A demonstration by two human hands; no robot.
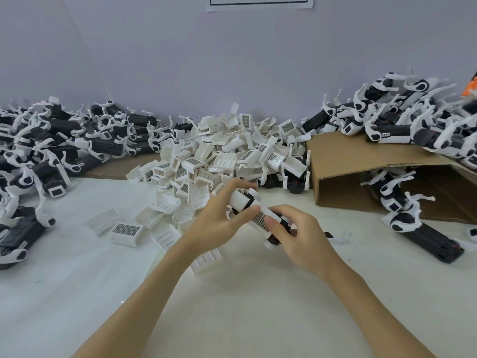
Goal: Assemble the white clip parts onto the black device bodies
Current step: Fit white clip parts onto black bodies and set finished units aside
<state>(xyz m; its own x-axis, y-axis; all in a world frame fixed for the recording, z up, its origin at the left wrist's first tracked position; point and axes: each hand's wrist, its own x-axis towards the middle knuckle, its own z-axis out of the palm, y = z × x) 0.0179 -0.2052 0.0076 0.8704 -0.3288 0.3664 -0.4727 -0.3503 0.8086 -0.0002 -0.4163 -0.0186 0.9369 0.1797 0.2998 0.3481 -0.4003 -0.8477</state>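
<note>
Both hands hold one black device body (280, 224) with a white clip part (259, 218) lying along it, above the middle of the white table. My left hand (222, 218) grips its upper left end, thumb laid on the white clip. My right hand (302, 236) pinches the lower right end, thumb pressing beside the clip's grid label. A big heap of loose white clip parts (227, 153) lies right behind the hands, with a few strays (126, 229) to the left.
Device bodies with white fittings are piled at the left (51, 151) and on a bent cardboard sheet (361, 161) at the right, with more under it (423, 228). A pale wall (232, 73) closes the back. Bare table surface (232, 306) lies near me.
</note>
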